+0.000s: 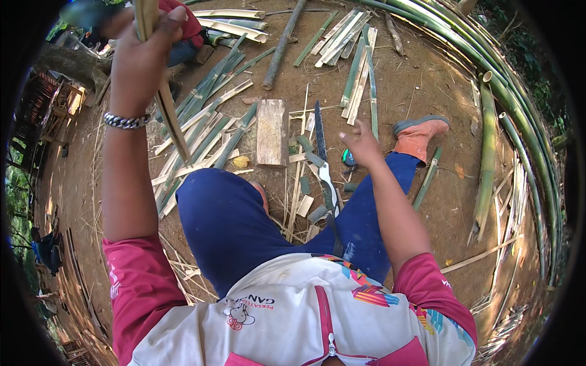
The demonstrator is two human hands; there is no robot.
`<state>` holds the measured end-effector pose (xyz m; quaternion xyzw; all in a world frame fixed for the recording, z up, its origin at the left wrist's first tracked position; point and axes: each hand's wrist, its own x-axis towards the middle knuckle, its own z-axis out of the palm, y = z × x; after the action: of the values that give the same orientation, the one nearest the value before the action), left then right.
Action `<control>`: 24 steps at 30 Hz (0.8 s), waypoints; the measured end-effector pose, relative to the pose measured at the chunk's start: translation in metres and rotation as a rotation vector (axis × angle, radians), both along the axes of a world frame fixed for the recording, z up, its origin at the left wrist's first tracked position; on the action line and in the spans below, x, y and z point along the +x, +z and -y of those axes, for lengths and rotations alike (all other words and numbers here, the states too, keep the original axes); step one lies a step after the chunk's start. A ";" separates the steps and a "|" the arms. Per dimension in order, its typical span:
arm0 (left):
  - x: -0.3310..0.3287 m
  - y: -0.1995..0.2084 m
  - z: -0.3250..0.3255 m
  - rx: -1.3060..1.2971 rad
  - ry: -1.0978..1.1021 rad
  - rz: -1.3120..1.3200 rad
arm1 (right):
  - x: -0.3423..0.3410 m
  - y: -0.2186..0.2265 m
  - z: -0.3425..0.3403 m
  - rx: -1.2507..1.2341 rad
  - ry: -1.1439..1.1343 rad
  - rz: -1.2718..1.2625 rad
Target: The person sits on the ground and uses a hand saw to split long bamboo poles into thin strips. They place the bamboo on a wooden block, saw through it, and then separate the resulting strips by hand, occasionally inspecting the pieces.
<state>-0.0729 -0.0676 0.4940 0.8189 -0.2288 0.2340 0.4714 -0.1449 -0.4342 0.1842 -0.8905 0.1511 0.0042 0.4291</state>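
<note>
My left hand (143, 67) is raised at the upper left, its fingers wrapped round a split bamboo strip (172, 119) that slants down toward my knee. My right hand (362, 146) hovers over the ground ahead of my outstretched leg, fingers apart and holding nothing. Right beside it lies a small round dark thing with a green rim (348, 158), perhaps a tape measure. A long tool with a dark, saw-like blade (320, 129) and a pale curved lower part points away from me between my legs. Left of that blade rests a squared wooden block (271, 134).
Split bamboo strips (204, 137) lie heaped at the left, with another bundle (361, 76) ahead. Short bamboo offcuts (318, 213) are scattered between my legs. Long green bamboo poles (487, 152) line the right. Another person in a red top (189, 27) sits at the upper left.
</note>
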 end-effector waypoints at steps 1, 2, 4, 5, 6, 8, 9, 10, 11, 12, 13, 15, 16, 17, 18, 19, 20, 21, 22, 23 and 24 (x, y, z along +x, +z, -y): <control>0.017 -0.019 -0.008 0.203 0.049 0.001 | -0.001 -0.021 0.001 -0.038 0.026 -0.080; 0.024 -0.040 -0.002 0.264 0.072 -0.019 | -0.001 -0.041 0.002 -0.078 0.051 -0.159; 0.032 -0.087 0.009 0.390 0.126 -0.059 | 0.001 -0.094 0.000 -0.148 0.094 -0.286; 0.041 -0.113 0.002 0.427 0.133 -0.161 | 0.002 -0.115 -0.008 -0.178 0.132 -0.347; 0.052 -0.144 -0.005 0.455 0.129 -0.266 | -0.001 -0.127 -0.016 -0.217 0.159 -0.463; 0.066 -0.206 -0.018 0.521 0.133 -0.293 | -0.012 -0.152 -0.032 -0.266 0.256 -0.620; 0.072 -0.234 -0.027 0.568 0.167 -0.363 | -0.018 -0.163 -0.040 -0.279 0.333 -0.659; 0.077 -0.263 -0.033 0.611 0.196 -0.437 | -0.024 -0.171 -0.047 -0.315 0.296 -0.718; 0.078 -0.290 -0.035 0.599 0.210 -0.445 | -0.030 -0.177 -0.052 -0.354 0.258 -0.776; 0.081 -0.317 -0.041 0.638 0.229 -0.445 | -0.035 -0.181 -0.056 -0.378 0.249 -0.770; 0.084 -0.343 -0.048 0.690 0.245 -0.476 | -0.039 -0.184 -0.060 -0.403 0.245 -0.767; 0.092 -0.382 -0.052 0.755 0.259 -0.557 | -0.040 -0.180 -0.063 -0.429 0.233 -0.777; 0.095 -0.397 -0.051 0.768 0.268 -0.612 | -0.036 -0.173 -0.066 -0.430 0.236 -0.792; 0.096 -0.409 -0.049 0.783 0.272 -0.664 | -0.034 -0.171 -0.067 -0.428 0.235 -0.805; 0.098 -0.422 -0.047 0.768 0.277 -0.695 | -0.033 -0.177 -0.065 -0.414 0.213 -0.829; 0.101 -0.432 -0.042 0.752 0.274 -0.724 | -0.033 -0.184 -0.063 -0.400 0.182 -0.854; 0.103 -0.442 -0.038 0.735 0.272 -0.753 | -0.035 -0.190 -0.061 -0.387 0.152 -0.880; 0.102 -0.451 -0.035 0.770 0.241 -0.765 | -0.040 -0.195 -0.059 -0.365 0.142 -0.851; 0.104 -0.460 -0.034 0.779 0.236 -0.766 | -0.042 -0.199 -0.058 -0.380 0.149 -0.831; 0.105 -0.471 -0.033 0.787 0.231 -0.768 | -0.044 -0.203 -0.059 -0.395 0.156 -0.811; 0.105 -0.481 -0.033 0.795 0.226 -0.770 | -0.047 -0.207 -0.058 -0.410 0.164 -0.791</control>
<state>0.0317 -0.0341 0.0134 0.9792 -0.0220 -0.1368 0.1481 -0.1919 -0.3758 -0.0229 -0.8961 0.2299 0.3481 0.1515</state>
